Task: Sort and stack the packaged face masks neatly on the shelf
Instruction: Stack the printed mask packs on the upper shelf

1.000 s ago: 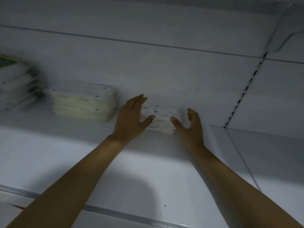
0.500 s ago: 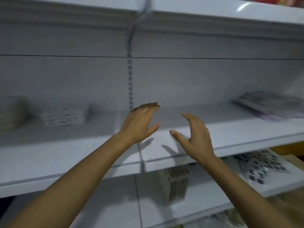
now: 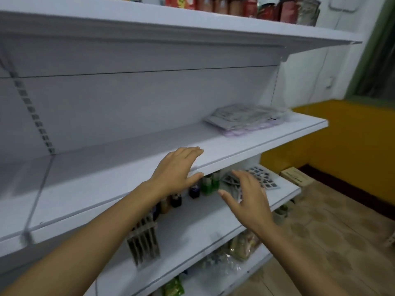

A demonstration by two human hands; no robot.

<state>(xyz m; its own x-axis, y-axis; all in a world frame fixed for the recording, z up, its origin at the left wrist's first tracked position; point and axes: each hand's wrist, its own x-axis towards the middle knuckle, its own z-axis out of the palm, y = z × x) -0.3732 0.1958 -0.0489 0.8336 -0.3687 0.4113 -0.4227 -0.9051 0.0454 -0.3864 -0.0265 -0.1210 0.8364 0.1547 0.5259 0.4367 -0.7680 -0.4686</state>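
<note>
On my feed both hands were out in front of the shelving and neither held anything. My left hand (image 3: 175, 169) was palm down at the front edge of the middle shelf (image 3: 106, 174), its fingers (image 3: 190, 151) straight and close together, pointing right along the board, with the thumb spread below the edge. I could not tell whether the fingertips touched the board or hung just above it.

My right hand (image 3: 250, 199) was lower and to the right, in front of the gap between the middle shelf and the lower shelf (image 3: 192, 229). Its fingers (image 3: 243, 176) were loosely spread and slightly bent, thumb out to the left, closing on nothing. The two hands were near each other but apart.

The packaged face masks (image 3: 245, 119) lay as a loose, uneven pile at the right end of the middle shelf, toward the back, with a purple-tinted pack showing at the bottom front. They sat well apart from both hands, beyond the left fingertips.

Behind the right hand, on the lower shelf, I saw green bottles (image 3: 210, 183), a small dark bottle (image 3: 194, 192) beside them, and flat patterned packets (image 3: 263, 178) further right. Red-topped jars (image 3: 245, 7) lined the top shelf (image 3: 192, 20). The picture was blurred, so I could read no labels.
</note>
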